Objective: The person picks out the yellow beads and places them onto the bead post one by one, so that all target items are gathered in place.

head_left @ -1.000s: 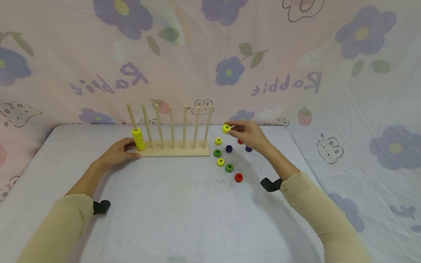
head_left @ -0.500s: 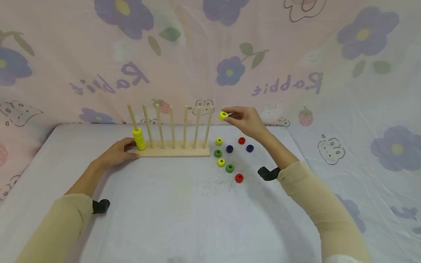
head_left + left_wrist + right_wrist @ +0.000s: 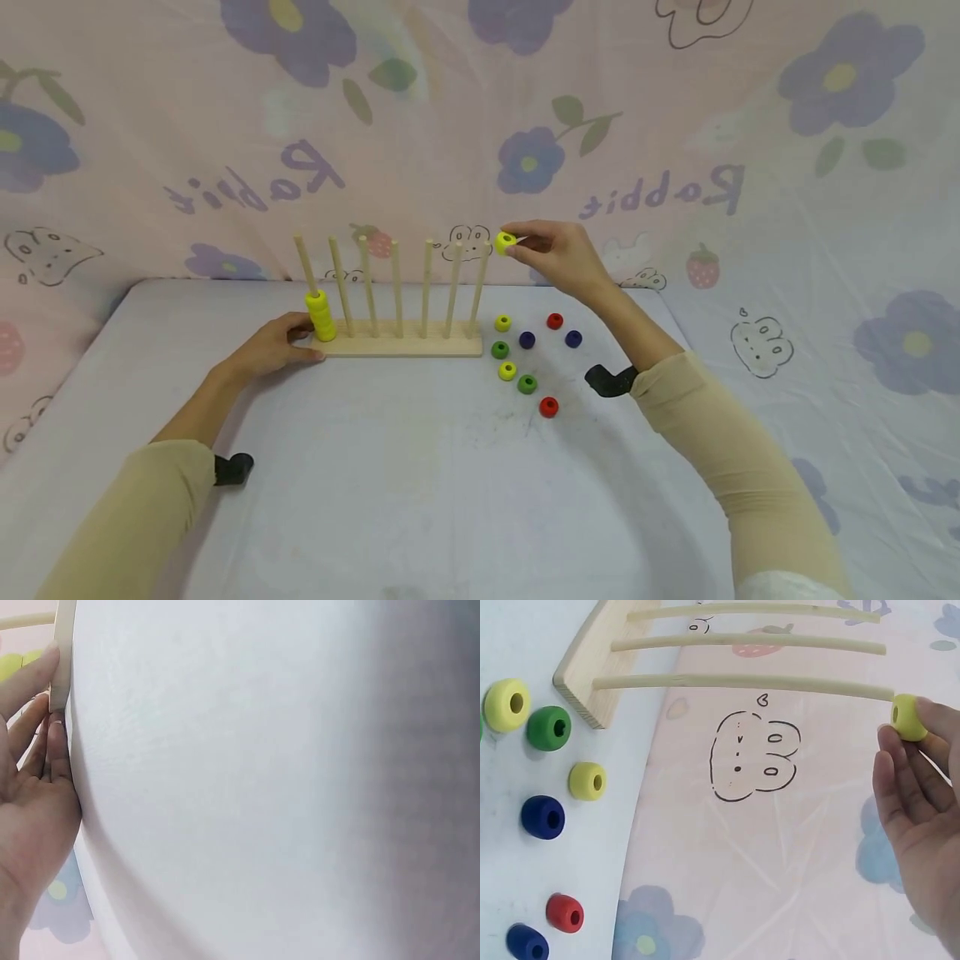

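Observation:
A wooden peg rack (image 3: 405,345) with several upright rods stands on the table, its leftmost rod carrying a stack of yellow beads (image 3: 320,317). My left hand (image 3: 272,348) holds the rack's left end, thumb at the front edge and fingers behind; the left wrist view shows the thumb on the base (image 3: 61,664). Between thumb and fingertips, my right hand (image 3: 564,260) pinches a yellow bead (image 3: 506,243). That bead is at the height of the rightmost rod's tip (image 3: 885,694), just to its right. In the right wrist view the bead's hole faces the rod.
Loose beads lie right of the rack: yellow (image 3: 507,371), green (image 3: 527,384), red (image 3: 549,407) and dark blue (image 3: 527,340) among them. A patterned cloth (image 3: 420,150) hangs behind the table. A black wrist mount (image 3: 611,381) sticks out from the right sleeve.
My right hand has risen with the yellow bead and moved slightly left, up to the rod-tip height, uncovering a red and a blue bead. The left hand stays on the rack.

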The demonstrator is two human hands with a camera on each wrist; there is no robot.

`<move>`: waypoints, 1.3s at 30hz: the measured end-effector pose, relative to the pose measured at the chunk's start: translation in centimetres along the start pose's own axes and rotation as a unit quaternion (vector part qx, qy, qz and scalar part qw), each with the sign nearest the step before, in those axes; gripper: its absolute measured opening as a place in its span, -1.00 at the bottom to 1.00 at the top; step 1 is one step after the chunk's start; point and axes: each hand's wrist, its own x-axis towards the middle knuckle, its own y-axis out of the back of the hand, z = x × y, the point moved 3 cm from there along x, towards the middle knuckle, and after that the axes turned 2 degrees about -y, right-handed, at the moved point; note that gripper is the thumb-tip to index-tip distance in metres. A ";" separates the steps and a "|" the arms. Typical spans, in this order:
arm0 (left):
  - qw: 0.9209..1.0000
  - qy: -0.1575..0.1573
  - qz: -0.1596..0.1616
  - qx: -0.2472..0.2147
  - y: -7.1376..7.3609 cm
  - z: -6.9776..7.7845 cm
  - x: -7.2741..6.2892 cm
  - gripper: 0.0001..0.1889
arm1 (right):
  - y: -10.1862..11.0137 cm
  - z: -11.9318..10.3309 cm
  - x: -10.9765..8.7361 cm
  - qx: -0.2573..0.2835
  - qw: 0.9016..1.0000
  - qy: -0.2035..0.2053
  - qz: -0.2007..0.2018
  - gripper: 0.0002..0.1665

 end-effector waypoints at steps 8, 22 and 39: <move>1.000 -0.011 0.018 0.001 0.0 0.0 -0.1 -0.20 | -0.3 -1.2 1.3 0.031 0.999 0.019 0.008 -0.64; 1.000 0.002 0.020 0.006 -0.2 -0.1 -0.1 -0.16 | -2.0 -4.2 3.9 0.037 0.998 0.053 -0.018 -0.65; 1.000 -0.002 0.014 0.003 -0.2 0.2 -0.2 -0.18 | -5.4 -6.3 6.9 0.047 0.997 0.049 -0.048 -0.64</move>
